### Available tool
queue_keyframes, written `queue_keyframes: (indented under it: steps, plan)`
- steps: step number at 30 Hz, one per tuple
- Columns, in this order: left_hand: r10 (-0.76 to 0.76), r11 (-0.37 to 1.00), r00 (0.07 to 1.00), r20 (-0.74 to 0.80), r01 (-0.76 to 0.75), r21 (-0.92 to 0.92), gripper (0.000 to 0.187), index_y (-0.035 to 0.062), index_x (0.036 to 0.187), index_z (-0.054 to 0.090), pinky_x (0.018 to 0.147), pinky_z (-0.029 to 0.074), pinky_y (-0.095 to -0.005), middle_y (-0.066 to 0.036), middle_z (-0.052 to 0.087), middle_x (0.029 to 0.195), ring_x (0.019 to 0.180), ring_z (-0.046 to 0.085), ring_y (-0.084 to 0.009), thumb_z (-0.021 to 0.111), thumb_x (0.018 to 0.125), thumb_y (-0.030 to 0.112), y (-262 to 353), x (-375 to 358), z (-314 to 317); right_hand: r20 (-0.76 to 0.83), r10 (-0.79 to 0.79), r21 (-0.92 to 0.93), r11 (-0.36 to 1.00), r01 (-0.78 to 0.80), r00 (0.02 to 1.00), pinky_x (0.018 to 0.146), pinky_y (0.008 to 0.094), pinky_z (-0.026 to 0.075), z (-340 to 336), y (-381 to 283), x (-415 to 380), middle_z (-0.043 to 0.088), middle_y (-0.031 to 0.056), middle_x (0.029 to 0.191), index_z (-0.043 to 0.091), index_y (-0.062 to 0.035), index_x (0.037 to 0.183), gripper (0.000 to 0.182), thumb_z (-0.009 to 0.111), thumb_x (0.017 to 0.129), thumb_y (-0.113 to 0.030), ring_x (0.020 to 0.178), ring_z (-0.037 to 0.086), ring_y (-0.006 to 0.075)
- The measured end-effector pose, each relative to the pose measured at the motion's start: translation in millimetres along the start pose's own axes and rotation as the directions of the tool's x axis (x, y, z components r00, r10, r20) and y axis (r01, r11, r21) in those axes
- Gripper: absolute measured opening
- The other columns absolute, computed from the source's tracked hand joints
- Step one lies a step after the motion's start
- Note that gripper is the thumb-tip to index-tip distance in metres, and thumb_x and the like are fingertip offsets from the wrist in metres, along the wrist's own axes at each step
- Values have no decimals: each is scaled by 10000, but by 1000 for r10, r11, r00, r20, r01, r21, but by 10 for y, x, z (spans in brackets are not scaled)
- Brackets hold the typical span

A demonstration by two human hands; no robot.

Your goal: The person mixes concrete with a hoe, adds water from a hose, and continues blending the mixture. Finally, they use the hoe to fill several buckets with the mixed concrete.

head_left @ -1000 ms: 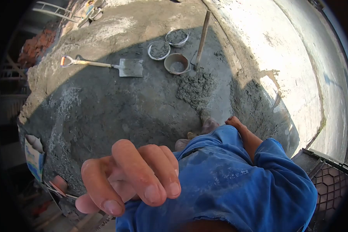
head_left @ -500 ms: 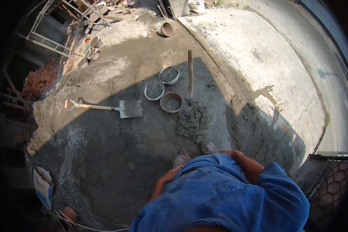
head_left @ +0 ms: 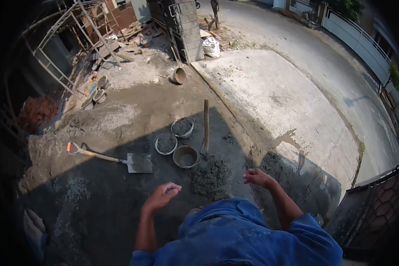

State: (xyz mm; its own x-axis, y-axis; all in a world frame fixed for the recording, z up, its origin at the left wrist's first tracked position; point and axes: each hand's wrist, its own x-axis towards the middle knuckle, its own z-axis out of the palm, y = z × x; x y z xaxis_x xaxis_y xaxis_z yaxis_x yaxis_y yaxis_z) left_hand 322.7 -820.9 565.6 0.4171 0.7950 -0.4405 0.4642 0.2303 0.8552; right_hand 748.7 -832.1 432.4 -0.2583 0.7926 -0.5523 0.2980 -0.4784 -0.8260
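Observation:
My left hand (head_left: pixel 162 195) is raised in front of my body with its fingers curled in and nothing visible in them. Across from it, my right hand (head_left: pixel 257 177) is likewise curled and holds nothing I can see. Between and beyond them a heap of wet mortar (head_left: pixel 212 178) lies on the ground. A tool with an upright wooden handle (head_left: pixel 206 122) stands at the heap's far edge, its head partly hidden. Beside it is a bucket (head_left: pixel 177 163) with little in it. Two pails, one nearer (head_left: pixel 157 144) and one farther (head_left: pixel 191 131), hold grey mortar.
A shovel (head_left: pixel 139 163) lies flat at the left, its orange grip pointing away from the pails. Farther off, a bucket (head_left: pixel 178 76) lies tipped over. Bricks (head_left: pixel 37 111) and metal scaffolding (head_left: pixel 53 57) stand at the left; a pale concrete slab (head_left: pixel 275 88) spreads right.
Both hands have come up from beside my waist to in front of me, fingers curled. The view has tilted upward, showing more of the street and wall.

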Motion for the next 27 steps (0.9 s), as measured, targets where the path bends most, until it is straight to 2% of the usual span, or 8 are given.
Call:
queue_keyframes:
  steps: [2, 6, 7, 8, 10, 12, 19, 27]
  plan:
    - [375, 927, 910, -176, -366, 82, 219, 15, 1074, 578, 974, 398, -334, -121, 559, 1230, 1144, 519, -187, 540, 922, 169, 829, -164, -393, -347, -261, -279, 946, 167, 901, 730, 318, 472, -399, -928, -187, 629, 78, 960, 585, -16, 1063, 376, 603, 884, -345, 887, 603, 165]
    - [894, 442, 308, -327, -732, 519, 435, 27, 1220, 487, 1052, 309, -427, -217, 425, 1373, 1274, 428, -314, 460, 939, 358, 2369, -932, -939, -647, -714, -488, 658, 573, 269, 1026, 408, 355, -908, -2915, -1390, 544, 150, 1241, 521, -24, 1232, 429, 558, 924, -320, 1133, 557, 255]
    - [967, 218, 107, -233, -821, 528, 533, -26, 1268, 452, 1035, 332, -425, -233, 422, 1376, 1277, 426, -337, 443, 941, 395, 2716, -1180, -1062, -602, -793, -665, 434, 608, -93, 998, 405, 391, -915, -3301, -1719, 601, 158, 1162, 541, -35, 1217, 435, 551, 919, -351, 1089, 592, 269]
    - [994, 59, 11, -109, -893, 446, 617, -20, 1358, 382, 1067, 291, -465, -253, 379, 1407, 1311, 372, -379, 424, 942, 434, 3024, -1518, -1213, -519, -805, -738, 253, 625, -287, 1029, 407, 378, -929, -3635, -2104, 607, 145, 1159, 554, -53, 1222, 397, 525, 940, -331, 1116, 582, 257]
    - [976, -178, -202, 80, -534, 826, 590, 142, 1321, 439, 1062, 266, -507, -116, 438, 1357, 1295, 352, -338, 398, 917, 570, 3619, -1980, -834, -450, -784, -725, 40, 687, -429, 1033, 392, 384, -697, -4146, -2859, 605, 148, 1163, 567, -43, 1206, 344, 512, 950, -267, 1133, 576, 256]
    - [978, -159, -198, 60, -538, 828, 585, 138, 1317, 440, 1061, 268, -506, -118, 442, 1348, 1289, 356, -337, 399, 918, 563, 3542, -1988, -880, -63, -716, -855, -320, 407, -695, 1173, 492, 68, -180, -4404, -3285, 113, 213, 1514, 84, 10, 1440, 601, 301, 972, -298, 1397, 195, 352]
    - [991, -30, -120, -59, -626, 780, 549, 109, 1291, 449, 1049, 280, -501, -128, 464, 1282, 1246, 387, -329, 407, 923, 514, 3368, -2026, -872, -87, -708, -799, -371, 474, -701, 1118, 484, 110, 72, -4588, -2900, 171, 200, 1420, 138, 4, 1377, 532, 313, 967, -287, 1307, 237, 337]
    - [975, -148, -220, -24, -727, 671, 509, 76, 1261, 458, 1036, 294, -495, -141, 490, 1207, 1197, 422, -321, 415, 928, 459, 3446, -1975, -943, -11, -544, -828, -465, 313, -839, 1045, 474, 166, -433, -3982, -3416, 248, 184, 1295, 209, -2, 1292, 444, 328, 960, -272, 1186, 293, 317]
